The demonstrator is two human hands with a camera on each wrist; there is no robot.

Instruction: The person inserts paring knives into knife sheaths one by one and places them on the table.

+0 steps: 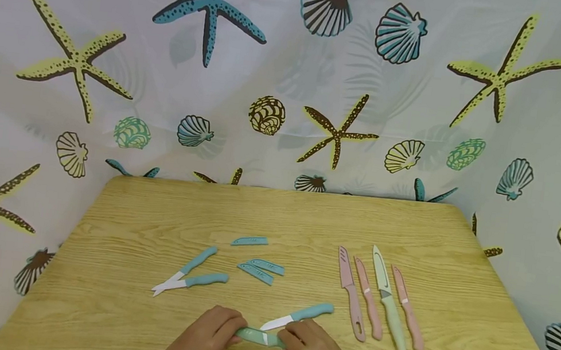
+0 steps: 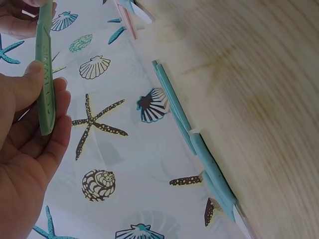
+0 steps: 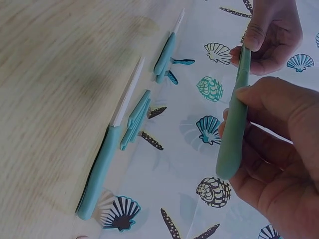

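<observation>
Green knife (image 1: 257, 336) has a smooth rounded handle (image 3: 231, 149) and textured sheath (image 2: 46, 94).

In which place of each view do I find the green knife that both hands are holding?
Head: green knife at bottom centre.
Left wrist: green knife at upper left, nearly upright.
Right wrist: green knife right of centre, slanting.
Shared landmark: the shell-print cloth, visible in all three views.
</observation>
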